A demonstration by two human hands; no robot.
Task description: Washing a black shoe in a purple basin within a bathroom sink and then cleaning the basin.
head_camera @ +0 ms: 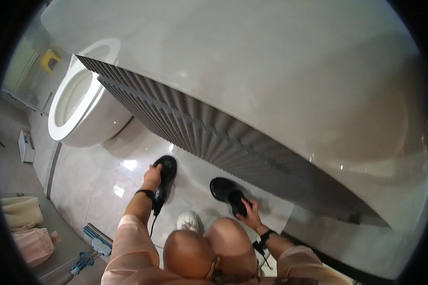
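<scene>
My left hand [152, 178] grips a glossy black slipper-like shoe [168, 165] by its side, with the rounded toe pointing away from me. The fingers of my right hand [249, 213] close on the heel end of a second black shoe [223, 188], whose toe points up and left. Both shoes are low over the tiled floor [196, 171], apart from each other; whether they touch it I cannot tell. Dark straps with thin cables circle both my wrists. Between the hands are my bent knees, and one white shoe [188, 221] shows on my foot.
Ahead stands a fluted grey cabinet [199, 131] under a large pale glossy top [235, 71]. A white toilet [89, 124] is at the upper left, with a yellow stool [50, 61] beyond. At the lower left are a mop [99, 242] and folded cloths [32, 245].
</scene>
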